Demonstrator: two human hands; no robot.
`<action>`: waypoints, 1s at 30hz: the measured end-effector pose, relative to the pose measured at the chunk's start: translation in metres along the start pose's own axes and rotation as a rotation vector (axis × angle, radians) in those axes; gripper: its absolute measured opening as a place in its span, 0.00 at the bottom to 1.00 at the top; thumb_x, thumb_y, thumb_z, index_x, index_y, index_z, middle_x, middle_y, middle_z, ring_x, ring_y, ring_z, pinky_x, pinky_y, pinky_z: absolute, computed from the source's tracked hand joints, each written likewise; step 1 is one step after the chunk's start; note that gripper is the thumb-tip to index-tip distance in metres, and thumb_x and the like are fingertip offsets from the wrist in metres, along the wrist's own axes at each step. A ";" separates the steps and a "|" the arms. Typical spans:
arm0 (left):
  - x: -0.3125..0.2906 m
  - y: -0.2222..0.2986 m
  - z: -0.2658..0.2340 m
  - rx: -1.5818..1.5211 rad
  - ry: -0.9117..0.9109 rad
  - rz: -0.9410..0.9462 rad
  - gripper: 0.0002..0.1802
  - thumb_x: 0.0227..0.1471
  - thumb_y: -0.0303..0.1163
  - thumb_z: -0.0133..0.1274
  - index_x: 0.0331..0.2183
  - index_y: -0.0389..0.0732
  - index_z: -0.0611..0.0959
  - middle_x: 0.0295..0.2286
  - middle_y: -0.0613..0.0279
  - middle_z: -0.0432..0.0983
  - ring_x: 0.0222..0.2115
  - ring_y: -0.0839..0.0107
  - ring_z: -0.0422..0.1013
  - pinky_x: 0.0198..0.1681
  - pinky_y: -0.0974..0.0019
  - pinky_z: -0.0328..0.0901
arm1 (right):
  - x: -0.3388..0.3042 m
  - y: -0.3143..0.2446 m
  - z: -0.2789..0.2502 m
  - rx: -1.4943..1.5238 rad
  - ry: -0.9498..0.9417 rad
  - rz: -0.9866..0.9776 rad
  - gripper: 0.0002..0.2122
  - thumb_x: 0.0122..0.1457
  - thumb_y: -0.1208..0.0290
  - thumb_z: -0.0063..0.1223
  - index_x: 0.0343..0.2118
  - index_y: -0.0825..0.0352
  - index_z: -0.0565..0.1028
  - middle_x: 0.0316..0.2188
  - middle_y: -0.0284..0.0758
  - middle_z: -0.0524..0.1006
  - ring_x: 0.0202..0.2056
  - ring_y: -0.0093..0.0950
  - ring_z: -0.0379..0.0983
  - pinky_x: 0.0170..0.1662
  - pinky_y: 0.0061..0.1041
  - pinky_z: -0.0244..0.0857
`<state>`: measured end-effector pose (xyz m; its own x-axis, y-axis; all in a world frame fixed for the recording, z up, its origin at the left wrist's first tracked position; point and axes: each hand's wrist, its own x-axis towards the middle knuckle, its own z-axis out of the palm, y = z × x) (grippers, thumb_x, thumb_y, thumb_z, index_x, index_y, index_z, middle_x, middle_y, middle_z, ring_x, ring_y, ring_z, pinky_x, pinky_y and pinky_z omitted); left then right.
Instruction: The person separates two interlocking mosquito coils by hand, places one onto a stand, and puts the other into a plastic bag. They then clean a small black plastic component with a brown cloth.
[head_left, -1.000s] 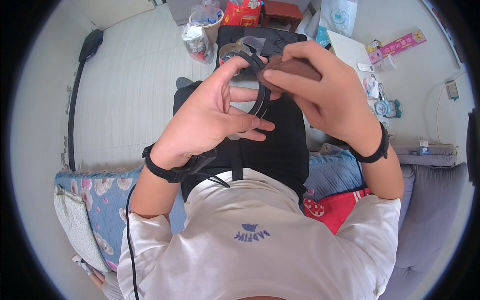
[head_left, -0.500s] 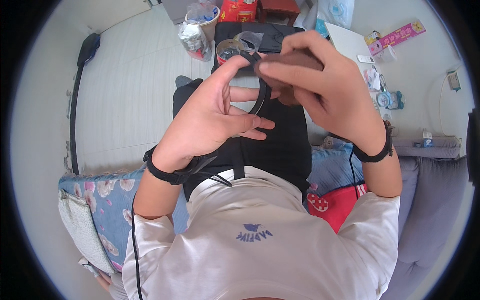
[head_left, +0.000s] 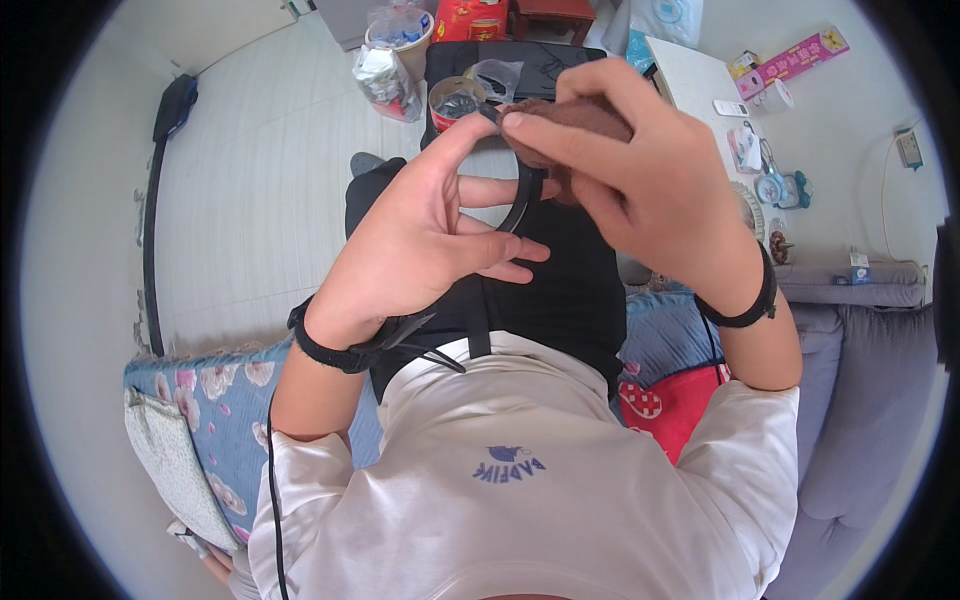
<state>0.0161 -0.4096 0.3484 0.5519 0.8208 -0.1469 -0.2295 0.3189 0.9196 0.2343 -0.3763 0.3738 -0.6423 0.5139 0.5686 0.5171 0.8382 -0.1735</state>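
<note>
My left hand (head_left: 405,225) is closed on a black curved band (head_left: 526,195), the thumb and fingers bearing on it from the side. My right hand (head_left: 665,165) grips a bunched brown cloth (head_left: 580,118). The cloth presses against the band's upper end, close to my left index fingertip, and hides part of it. Both hands are raised above my lap, over black trousers (head_left: 560,290). Just beyond them stands a round tub (head_left: 440,95) of dark items with a clear plastic bag (head_left: 497,76) beside it.
The tub rests on a black low surface (head_left: 560,62). A white bin (head_left: 412,55) and a filled plastic bag (head_left: 386,85) stand to its left. At right is a white table (head_left: 690,80) with a remote (head_left: 731,108) and a small blue clock (head_left: 768,188). Cables hang from both wristbands.
The right hand and brown cloth have shifted slightly left along the band's upper end, and the cloth is less blurred. My left hand has kept its hold on the band.
</note>
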 end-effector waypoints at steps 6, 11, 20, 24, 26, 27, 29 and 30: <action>0.001 0.000 -0.003 0.003 -0.020 -0.020 0.47 0.50 0.06 0.46 0.66 0.39 0.48 0.51 0.37 0.72 0.40 0.52 0.80 0.42 0.57 0.78 | -0.007 -0.009 -0.011 0.208 -0.182 0.172 0.20 0.46 0.88 0.52 0.43 0.63 0.81 0.37 0.35 0.73 0.28 0.28 0.80 0.30 0.24 0.72; 0.000 -0.002 -0.001 -0.016 -0.002 -0.014 0.48 0.49 0.06 0.46 0.67 0.39 0.48 0.50 0.38 0.72 0.40 0.53 0.80 0.41 0.57 0.78 | 0.001 -0.014 -0.008 0.005 -0.069 0.098 0.20 0.46 0.87 0.53 0.43 0.63 0.82 0.36 0.34 0.73 0.27 0.28 0.79 0.29 0.24 0.72; 0.003 -0.002 -0.002 0.010 -0.020 -0.044 0.47 0.48 0.06 0.45 0.67 0.40 0.50 0.50 0.43 0.73 0.40 0.53 0.80 0.41 0.59 0.78 | -0.001 -0.013 -0.012 0.025 -0.120 0.100 0.22 0.44 0.86 0.57 0.45 0.60 0.81 0.36 0.33 0.73 0.27 0.29 0.78 0.29 0.26 0.72; 0.001 -0.007 0.002 0.000 0.015 -0.029 0.47 0.48 0.06 0.45 0.66 0.40 0.51 0.48 0.47 0.75 0.40 0.53 0.80 0.41 0.58 0.78 | 0.001 -0.014 -0.008 -0.186 -0.081 0.039 0.23 0.41 0.84 0.58 0.44 0.60 0.81 0.36 0.33 0.73 0.28 0.29 0.77 0.29 0.27 0.71; 0.001 -0.006 0.001 0.007 0.020 -0.037 0.47 0.47 0.05 0.45 0.66 0.40 0.52 0.48 0.48 0.75 0.41 0.53 0.80 0.41 0.58 0.78 | 0.001 -0.018 -0.008 -0.199 -0.114 0.043 0.23 0.40 0.83 0.59 0.44 0.59 0.82 0.36 0.32 0.73 0.27 0.30 0.76 0.28 0.27 0.70; 0.001 -0.005 0.000 0.009 0.021 -0.047 0.47 0.47 0.05 0.45 0.66 0.40 0.52 0.48 0.48 0.74 0.41 0.53 0.80 0.41 0.58 0.78 | 0.000 -0.020 -0.009 -0.204 -0.130 0.043 0.23 0.40 0.83 0.59 0.44 0.59 0.82 0.36 0.32 0.73 0.27 0.30 0.76 0.28 0.27 0.70; 0.002 -0.003 -0.001 0.015 0.015 -0.056 0.47 0.47 0.05 0.45 0.66 0.40 0.52 0.49 0.48 0.74 0.41 0.53 0.80 0.41 0.58 0.78 | -0.004 -0.021 -0.011 -0.192 -0.205 0.069 0.24 0.39 0.81 0.60 0.44 0.58 0.82 0.37 0.31 0.73 0.27 0.30 0.75 0.27 0.26 0.69; 0.003 -0.004 -0.002 0.018 0.009 -0.055 0.47 0.47 0.05 0.45 0.66 0.39 0.52 0.49 0.48 0.74 0.41 0.54 0.80 0.41 0.59 0.78 | -0.005 -0.021 -0.011 -0.184 -0.242 0.080 0.24 0.39 0.81 0.61 0.44 0.58 0.82 0.37 0.31 0.73 0.27 0.31 0.75 0.27 0.26 0.69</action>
<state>0.0168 -0.4078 0.3437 0.5562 0.8065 -0.2005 -0.1842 0.3549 0.9166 0.2325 -0.3986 0.3839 -0.6999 0.6241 0.3473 0.6512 0.7574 -0.0486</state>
